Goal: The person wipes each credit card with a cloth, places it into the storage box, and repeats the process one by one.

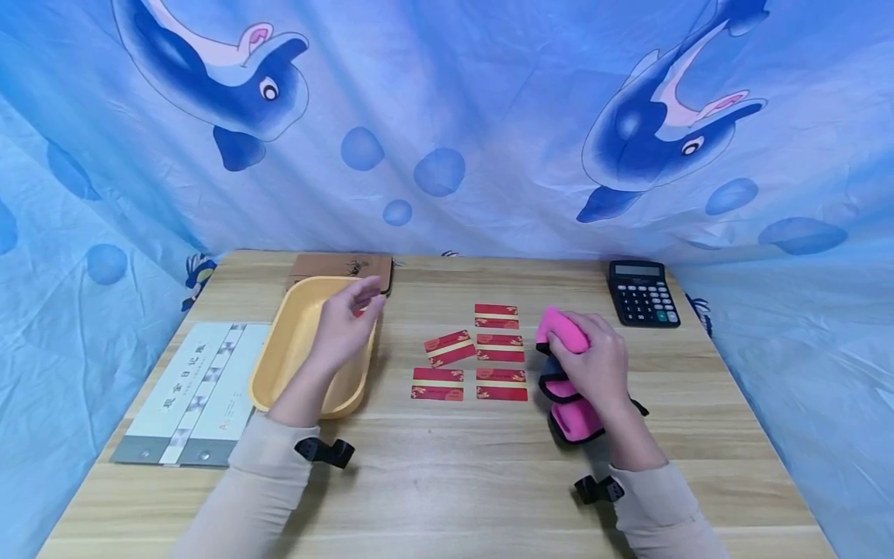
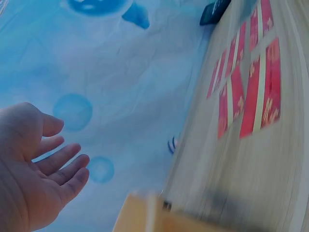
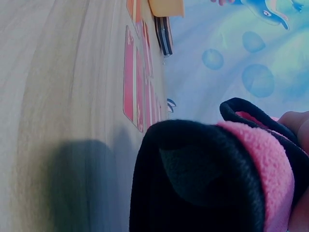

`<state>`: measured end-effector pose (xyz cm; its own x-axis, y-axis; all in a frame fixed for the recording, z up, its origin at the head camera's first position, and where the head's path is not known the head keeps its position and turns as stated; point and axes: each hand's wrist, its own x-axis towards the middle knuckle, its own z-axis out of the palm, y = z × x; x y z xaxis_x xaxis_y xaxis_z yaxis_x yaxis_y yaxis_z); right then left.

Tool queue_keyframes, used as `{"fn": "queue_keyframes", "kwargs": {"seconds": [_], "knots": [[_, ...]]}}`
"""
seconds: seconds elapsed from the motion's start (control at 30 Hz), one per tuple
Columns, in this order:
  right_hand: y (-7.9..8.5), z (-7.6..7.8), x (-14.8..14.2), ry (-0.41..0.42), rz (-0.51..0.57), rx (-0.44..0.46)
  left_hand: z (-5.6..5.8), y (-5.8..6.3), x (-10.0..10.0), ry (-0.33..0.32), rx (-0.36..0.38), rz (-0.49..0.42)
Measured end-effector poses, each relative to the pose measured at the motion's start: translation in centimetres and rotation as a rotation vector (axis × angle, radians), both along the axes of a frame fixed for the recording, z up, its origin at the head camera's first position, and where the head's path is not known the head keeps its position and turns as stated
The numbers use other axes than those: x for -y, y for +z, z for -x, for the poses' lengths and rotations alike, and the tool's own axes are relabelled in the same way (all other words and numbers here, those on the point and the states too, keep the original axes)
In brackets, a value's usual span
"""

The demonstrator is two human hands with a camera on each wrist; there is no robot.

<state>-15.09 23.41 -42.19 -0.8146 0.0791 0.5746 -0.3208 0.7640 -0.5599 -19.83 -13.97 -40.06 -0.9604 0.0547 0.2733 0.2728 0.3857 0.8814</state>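
My left hand (image 1: 345,322) hovers over the yellow plastic basin (image 1: 261,388). In the left wrist view, that hand (image 2: 38,169) has loosely bent fingers and an empty palm. A small red patch (image 1: 359,312) shows between its thumb and fingers in the head view, within the basin's outline. On the right, my right hand (image 1: 594,357) grips a folded pink fleece cloth piece (image 1: 574,419) with black edging. Seen from the right wrist, the pink piece (image 3: 260,159) has a dark open fold rimmed in black; its full shape is hidden.
Several red cards (image 1: 500,348) with gold stripes lie mid-table. A black calculator (image 1: 642,293) stands back right. A brown notebook-like item (image 1: 314,265) lies behind the basin, and a pale grey-green folder (image 1: 202,388) lies left of it. Blue dolphin-print fabric (image 1: 447,116) hangs behind the table.
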Motion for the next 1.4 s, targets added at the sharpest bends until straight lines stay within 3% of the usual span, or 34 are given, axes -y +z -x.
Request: {"fn": "queue_keyframes", "kwargs": {"seconds": [0.37, 0.63, 0.83, 1.07, 1.4], "knots": [[-0.2, -0.2, -0.7, -0.019, 0.014, 0.004, -0.8, 0.0, -5.5, -0.126, -0.002, 0.054], [-0.6, -0.3, -1.0, -0.041, 0.011, 0.023, -0.7, -1.9, -8.0, -0.179, -0.005, 0.083], [-0.7, -0.3, -1.3, -0.049, 0.009, 0.017, 0.2, -3.9, -9.4, -0.164, 0.051, 0.05], [-0.6, -0.4, -1.5, -0.05, 0.006, 0.013, 1.5, -6.4, -11.4, -0.129, 0.052, 0.015], [-0.5, -0.4, -1.9, -0.035, 0.013, 0.006, 4.2, -9.1, -13.4, -0.099, 0.118, 0.076]]}}
